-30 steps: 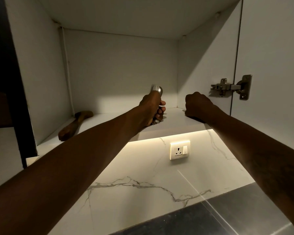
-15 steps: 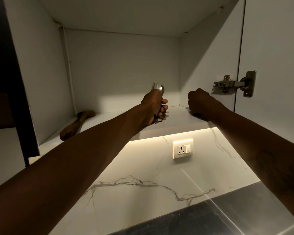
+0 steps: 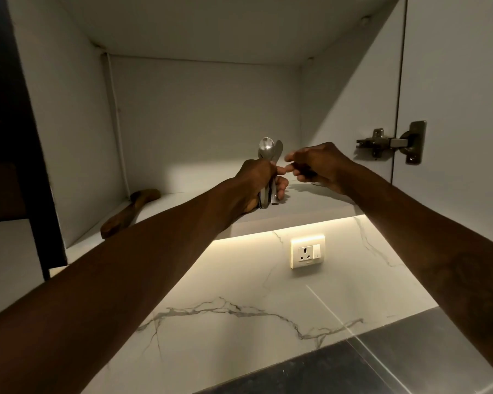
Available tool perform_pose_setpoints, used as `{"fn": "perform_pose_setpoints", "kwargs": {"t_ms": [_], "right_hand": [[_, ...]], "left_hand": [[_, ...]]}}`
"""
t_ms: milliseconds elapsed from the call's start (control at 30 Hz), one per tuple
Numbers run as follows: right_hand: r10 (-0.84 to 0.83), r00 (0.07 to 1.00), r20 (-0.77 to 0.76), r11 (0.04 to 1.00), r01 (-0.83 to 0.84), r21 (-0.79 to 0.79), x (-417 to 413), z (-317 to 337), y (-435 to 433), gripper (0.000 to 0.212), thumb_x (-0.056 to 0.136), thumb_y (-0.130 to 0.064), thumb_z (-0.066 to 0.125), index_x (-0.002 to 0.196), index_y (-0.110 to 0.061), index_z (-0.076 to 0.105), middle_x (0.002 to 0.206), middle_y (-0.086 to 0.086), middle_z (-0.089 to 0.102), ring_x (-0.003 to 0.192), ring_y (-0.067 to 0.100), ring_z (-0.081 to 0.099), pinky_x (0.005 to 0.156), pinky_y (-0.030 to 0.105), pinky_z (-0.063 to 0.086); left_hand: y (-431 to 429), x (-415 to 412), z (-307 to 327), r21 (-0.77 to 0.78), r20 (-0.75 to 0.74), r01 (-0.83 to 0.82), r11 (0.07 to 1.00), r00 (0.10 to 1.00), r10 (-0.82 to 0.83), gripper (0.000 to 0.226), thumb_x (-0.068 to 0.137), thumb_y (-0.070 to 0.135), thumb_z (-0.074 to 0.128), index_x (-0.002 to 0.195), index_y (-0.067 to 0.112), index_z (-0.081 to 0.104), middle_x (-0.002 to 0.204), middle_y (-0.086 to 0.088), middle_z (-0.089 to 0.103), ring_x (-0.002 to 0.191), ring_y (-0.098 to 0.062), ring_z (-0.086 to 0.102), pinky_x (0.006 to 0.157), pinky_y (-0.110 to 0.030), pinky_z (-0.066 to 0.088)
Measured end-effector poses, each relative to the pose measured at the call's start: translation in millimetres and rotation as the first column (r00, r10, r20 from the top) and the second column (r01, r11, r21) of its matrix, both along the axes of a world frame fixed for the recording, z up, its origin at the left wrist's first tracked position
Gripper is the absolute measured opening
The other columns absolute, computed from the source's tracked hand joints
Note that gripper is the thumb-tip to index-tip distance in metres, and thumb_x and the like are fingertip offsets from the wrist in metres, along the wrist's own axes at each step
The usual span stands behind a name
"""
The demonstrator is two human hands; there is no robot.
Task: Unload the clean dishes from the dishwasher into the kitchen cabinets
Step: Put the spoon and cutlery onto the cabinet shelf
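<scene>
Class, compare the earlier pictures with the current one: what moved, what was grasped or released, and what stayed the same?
The right hand lifted off the shelf at its right corner and moved left, its fingers uncurling toward the cutlery; it has not taken hold yet. The left hand keeps its grip on the upright cutlery; the wooden utensil lies unmoved.

Spoon (image 3: 265, 147), knife (image 3: 278, 149): bare metal, smooth, soft sheen. Utensil (image 3: 128, 213) on shelf: dark wood, matt. Cabinet (image 3: 205, 123) panels: white, smooth, matt, laminate look. Hinge (image 3: 393, 142): dull grey metal. Backsplash (image 3: 239, 294): white marble look, grey veins, polished. Socket (image 3: 307, 251): white plastic, slight gloss. Counter (image 3: 339, 371): dark, glossy, reflective streaks.
</scene>
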State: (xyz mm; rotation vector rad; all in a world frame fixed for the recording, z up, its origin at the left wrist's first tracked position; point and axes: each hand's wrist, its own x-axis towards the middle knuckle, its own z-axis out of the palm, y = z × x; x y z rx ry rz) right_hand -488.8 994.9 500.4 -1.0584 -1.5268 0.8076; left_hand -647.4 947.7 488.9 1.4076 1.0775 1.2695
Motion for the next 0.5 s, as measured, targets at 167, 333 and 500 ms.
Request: {"fn": "perform_pose_setpoints", "kwargs": {"t_ms": [167,333,500], "right_hand": [[0.156,0.987,-0.042,0.987,-0.157,-0.024,-10.3,-8.1,-9.3,0.023,0.091,-0.027,0.072,0.098,-0.005,0.075,0.080,0.006,0.073,0.071,0.018,0.071,0.063,0.028,0.056],[0.089,0.990,-0.106,0.995,-0.093,-0.037,-10.3,-8.6,-10.4,0.017,0.086,-0.018,0.075,0.096,-0.005,0.073,0.080,0.006,0.075,0.075,0.022,0.073,0.067,0.033,0.059],[0.071,0.946,-0.316,0.994,-0.093,-0.054,-9.8,-5.8,-8.2,0.017,0.098,-0.010,0.056,0.107,0.001,0.064,0.098,0.017,0.076,0.088,0.026,0.076,0.083,0.040,0.061]], "left_hand": [[-3.7,7.3,1.0,-0.005,0.013,0.027,1.000,1.000,-0.027,0.040,0.109,0.022,0.036,0.087,0.000,0.061,0.068,-0.015,0.060,0.049,-0.021,0.056,0.048,-0.027,0.054],[-5.4,9.1,1.1,-0.012,-0.025,0.026,1.000,0.999,-0.026,0.043,0.110,0.027,0.035,0.094,0.000,0.064,0.079,-0.017,0.070,0.065,-0.024,0.070,0.062,-0.036,0.062],[-5.2,4.6,2.1,-0.075,0.072,-0.017,0.997,0.997,0.023,0.036,0.108,0.014,0.024,0.119,-0.003,0.054,0.089,-0.024,0.068,0.079,-0.033,0.072,0.067,-0.048,0.063]]}}
